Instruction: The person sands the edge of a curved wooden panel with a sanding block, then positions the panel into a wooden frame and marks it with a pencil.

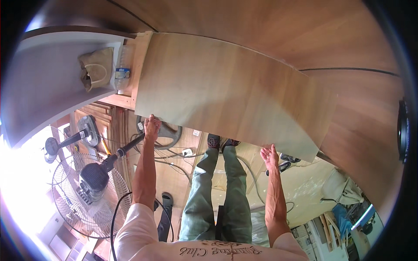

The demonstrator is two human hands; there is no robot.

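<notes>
1 wood panel [226,82], pale, spanning space ahead of me, L end adjoining wood frame [140,56]. My L hand [151,128]: fingertips meeting near edge; can't tell if clamping. R hand [270,159]: fingers standing apart at same edge, contact unclear. Step: I'm prob. aligning panel; next move prob. needing level, two-handed support.

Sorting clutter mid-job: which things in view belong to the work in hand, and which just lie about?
Work in hand:
wooden panel, with left hand and right hand at its edge

Apparently incidental:
pedestal fan
tan tote bag
plastic bottle
</notes>
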